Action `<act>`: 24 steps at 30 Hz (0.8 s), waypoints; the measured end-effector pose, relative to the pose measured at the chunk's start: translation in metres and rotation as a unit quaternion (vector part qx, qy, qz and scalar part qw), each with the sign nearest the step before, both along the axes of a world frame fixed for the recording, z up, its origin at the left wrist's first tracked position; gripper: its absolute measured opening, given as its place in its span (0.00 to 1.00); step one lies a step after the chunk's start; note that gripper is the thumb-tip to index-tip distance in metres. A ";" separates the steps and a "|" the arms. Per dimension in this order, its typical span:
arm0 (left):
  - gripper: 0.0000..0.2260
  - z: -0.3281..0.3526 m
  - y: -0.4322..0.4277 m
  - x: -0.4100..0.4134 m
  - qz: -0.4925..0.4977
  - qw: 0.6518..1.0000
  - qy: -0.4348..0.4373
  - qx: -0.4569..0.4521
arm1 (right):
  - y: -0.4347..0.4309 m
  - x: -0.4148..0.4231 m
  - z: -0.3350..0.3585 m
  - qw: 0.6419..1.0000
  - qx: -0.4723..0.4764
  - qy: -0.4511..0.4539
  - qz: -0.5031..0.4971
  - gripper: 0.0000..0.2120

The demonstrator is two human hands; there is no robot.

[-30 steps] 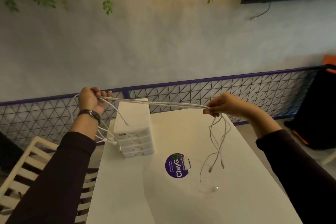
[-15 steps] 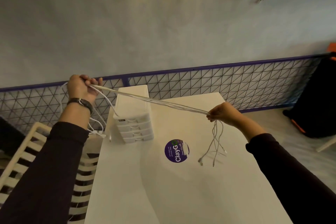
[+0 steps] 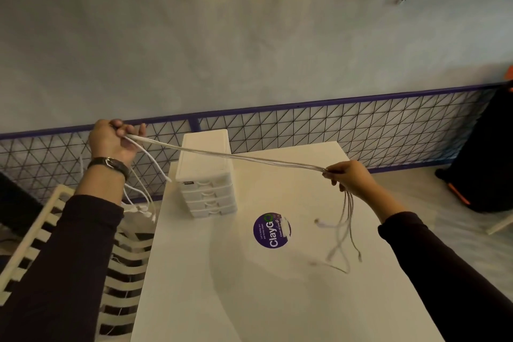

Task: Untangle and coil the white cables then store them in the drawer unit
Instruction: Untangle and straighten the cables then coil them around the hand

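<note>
Currently, observations from the head view:

Left hand: left hand [image 3: 111,141] raised above the worktop's left edge, fingers closed around one end of the bundle of thin white cables [image 3: 236,157]; dark strap watch [image 3: 111,165] on the wrist.
Right hand: right hand [image 3: 347,175] lower, over the worktop's right half, fingertips pinched on the same bundle.
Cables: stretched taut between both hands, passing over the top of the drawer unit; loose ends hang below each hand, the right-side ends blurred, just above the surface.
Drawer unit: small white plastic four-drawer unit [image 3: 206,175] stands upright near the far left corner of the white rectangular worktop [image 3: 249,300]; drawers appear closed.
Sticker: round purple "ClayGo" sticker [image 3: 271,230] on the worktop, near the unit.
Left of worktop: white slatted chair [image 3: 41,230].
</note>
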State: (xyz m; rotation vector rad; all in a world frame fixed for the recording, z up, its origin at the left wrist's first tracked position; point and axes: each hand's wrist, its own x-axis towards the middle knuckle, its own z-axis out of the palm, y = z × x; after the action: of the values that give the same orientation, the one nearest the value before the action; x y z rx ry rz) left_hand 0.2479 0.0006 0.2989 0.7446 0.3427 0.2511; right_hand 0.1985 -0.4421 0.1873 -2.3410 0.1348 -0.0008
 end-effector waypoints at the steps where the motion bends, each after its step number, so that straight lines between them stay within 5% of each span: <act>1: 0.18 -0.001 -0.001 -0.001 0.001 1.000 0.002 -0.002 | 0.001 0.000 -0.003 1.000 -0.001 0.001 -0.001 0.06; 11: 0.19 -0.004 -0.016 -0.014 -0.044 0.999 -0.004 0.031 | 0.018 -0.012 -0.048 0.995 0.072 0.061 -0.036 0.07; 15: 0.20 -0.007 -0.039 -0.025 -0.104 0.992 -0.012 0.070 | 0.019 -0.022 -0.075 0.990 0.010 0.136 -0.028 0.10; 19: 0.24 -0.003 -0.073 -0.040 -0.211 0.970 -0.014 0.118 | 0.040 -0.030 -0.076 0.966 -0.129 0.191 0.119 0.18; 22: 0.24 -0.004 -0.101 -0.054 -0.337 0.923 -0.015 0.186 | 0.085 -0.043 -0.032 0.974 0.135 0.143 0.115 0.12; 24: 0.24 -0.008 -0.119 -0.065 -0.412 0.878 -0.018 0.243 | 0.115 -0.055 0.005 0.925 0.329 0.142 0.127 0.18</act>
State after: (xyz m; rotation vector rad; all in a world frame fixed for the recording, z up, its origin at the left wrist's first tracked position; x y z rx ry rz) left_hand 0.1828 -0.1186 0.2912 1.3137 -0.1053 -0.4801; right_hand 0.1436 -0.3266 0.1924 -1.6564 -0.0287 0.4480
